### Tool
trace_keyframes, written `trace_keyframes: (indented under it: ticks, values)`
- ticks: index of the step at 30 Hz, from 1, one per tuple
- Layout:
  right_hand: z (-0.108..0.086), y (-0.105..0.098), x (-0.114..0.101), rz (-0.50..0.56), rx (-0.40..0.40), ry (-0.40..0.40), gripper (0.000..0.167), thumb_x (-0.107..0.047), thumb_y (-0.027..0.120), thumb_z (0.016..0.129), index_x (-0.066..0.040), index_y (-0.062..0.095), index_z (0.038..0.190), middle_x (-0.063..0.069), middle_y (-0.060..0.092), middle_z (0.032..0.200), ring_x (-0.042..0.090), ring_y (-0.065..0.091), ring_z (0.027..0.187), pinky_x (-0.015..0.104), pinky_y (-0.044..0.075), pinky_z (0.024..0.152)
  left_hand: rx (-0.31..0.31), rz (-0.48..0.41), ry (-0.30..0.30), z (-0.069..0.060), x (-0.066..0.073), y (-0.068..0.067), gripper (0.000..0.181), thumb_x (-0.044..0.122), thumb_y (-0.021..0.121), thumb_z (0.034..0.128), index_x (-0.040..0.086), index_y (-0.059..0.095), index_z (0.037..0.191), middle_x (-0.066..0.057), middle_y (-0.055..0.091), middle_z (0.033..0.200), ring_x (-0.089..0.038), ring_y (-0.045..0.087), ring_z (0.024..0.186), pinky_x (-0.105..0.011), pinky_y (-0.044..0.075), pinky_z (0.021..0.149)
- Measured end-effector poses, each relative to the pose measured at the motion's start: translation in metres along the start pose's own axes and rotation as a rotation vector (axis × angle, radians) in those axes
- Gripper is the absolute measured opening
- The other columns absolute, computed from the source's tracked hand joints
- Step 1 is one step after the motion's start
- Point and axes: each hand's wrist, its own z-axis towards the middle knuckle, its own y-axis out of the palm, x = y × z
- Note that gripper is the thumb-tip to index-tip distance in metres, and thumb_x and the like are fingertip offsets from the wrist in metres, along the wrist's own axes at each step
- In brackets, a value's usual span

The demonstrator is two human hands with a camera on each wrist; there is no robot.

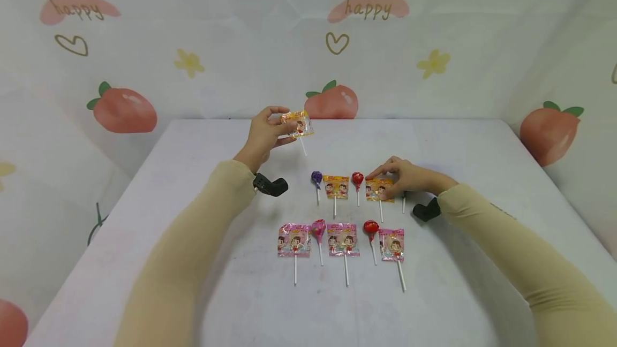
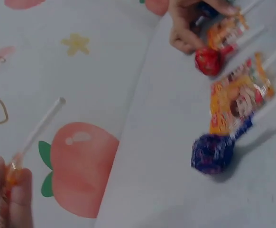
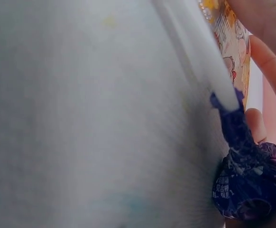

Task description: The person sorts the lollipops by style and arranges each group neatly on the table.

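Observation:
My left hand (image 1: 266, 135) pinches a flat lollipop in a yellow wrapper (image 1: 302, 123), raised over the table's far edge with its white stick pointing down. Over the right end of the back row, my right hand (image 1: 407, 176) has thumb and fingers around the edges of another yellow-wrapped lollipop (image 1: 375, 189), which lies on the table. A round blue-purple lollipop (image 3: 249, 185) is beside that hand, mostly hidden by it in the head view. Left of it in the row lie a red round lollipop (image 1: 357, 178), a yellow-wrapped one (image 1: 335, 187) and a purple round one (image 1: 316, 177).
A front row holds flat pink-wrapped lollipops (image 1: 294, 240), a round pink lollipop (image 1: 318, 228) and a round red-orange one (image 1: 370, 227), sticks toward me. They lie on a white table (image 1: 270, 309). Behind stands a white cloth backdrop (image 1: 260, 42) with printed peaches.

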Motion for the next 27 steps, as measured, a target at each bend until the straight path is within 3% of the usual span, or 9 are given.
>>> trace_keyframes:
  ticks: [4,7,10,17,24,27]
  values:
    - [0.001,0.001,0.001,-0.002,0.004,-0.018,0.051,-0.029,0.084,0.075,-0.021,0.068,0.122,0.012,0.047,0.121,0.029,0.037,0.121,0.054,0.032,0.099,0.007,-0.034,-0.179,0.011,-0.007,0.002,0.052,-0.002,0.065,0.0889,0.014,0.051,0.136,-0.013,0.058,0.116,-0.021,0.064,0.096,-0.027,0.056,0.081]
    - [0.002,0.001,0.002,-0.011,0.004,-0.016,0.051,-0.030,0.083,0.075,-0.022,0.068,0.123,0.012,0.047,0.121,0.029,0.037,0.121,0.053,0.032,0.098,0.010,-0.027,-0.239,0.017,-0.013,0.003,0.058,-0.007,0.062,0.0889,0.015,0.048,0.140,-0.015,0.055,0.125,-0.021,0.061,0.099,-0.031,0.053,0.091]
    - [0.001,0.001,0.000,-0.014,0.004,-0.006,0.051,-0.030,0.083,0.075,-0.021,0.068,0.123,0.012,0.047,0.122,0.030,0.036,0.122,0.054,0.032,0.098,0.012,0.012,-0.232,0.021,-0.021,0.005,0.061,-0.008,0.061,0.0888,0.016,0.046,0.142,-0.014,0.056,0.123,-0.020,0.060,0.097,-0.035,0.051,0.095]
    - [-0.001,0.000,-0.003,-0.012,-0.001,0.000,0.050,-0.030,0.083,0.076,-0.020,0.067,0.123,0.014,0.046,0.123,0.033,0.035,0.123,0.058,0.030,0.099,0.053,0.131,-0.158,0.029,-0.039,0.006,0.061,-0.007,0.065,0.0868,0.012,0.046,0.141,-0.009,0.060,0.100,-0.014,0.059,0.081,-0.039,0.052,0.093]
    - [-0.001,0.001,-0.002,-0.017,-0.007,0.012,0.051,-0.030,0.082,0.077,-0.020,0.067,0.124,0.014,0.045,0.123,0.034,0.033,0.124,0.057,0.031,0.098,0.068,0.296,-0.161,0.033,-0.055,0.004,0.056,-0.002,0.070,0.0852,0.015,0.052,0.136,-0.014,0.061,0.114,-0.011,0.058,0.078,-0.029,0.056,0.079]
    - [0.000,0.000,-0.003,-0.016,-0.010,0.021,0.051,-0.031,0.082,0.077,-0.020,0.067,0.124,0.015,0.044,0.124,0.035,0.032,0.125,0.057,0.031,0.098,0.079,0.343,-0.160,0.036,-0.059,0.001,0.057,-0.001,0.071,0.0848,0.014,0.052,0.136,-0.014,0.061,0.111,-0.010,0.059,0.074,-0.024,0.056,0.070]
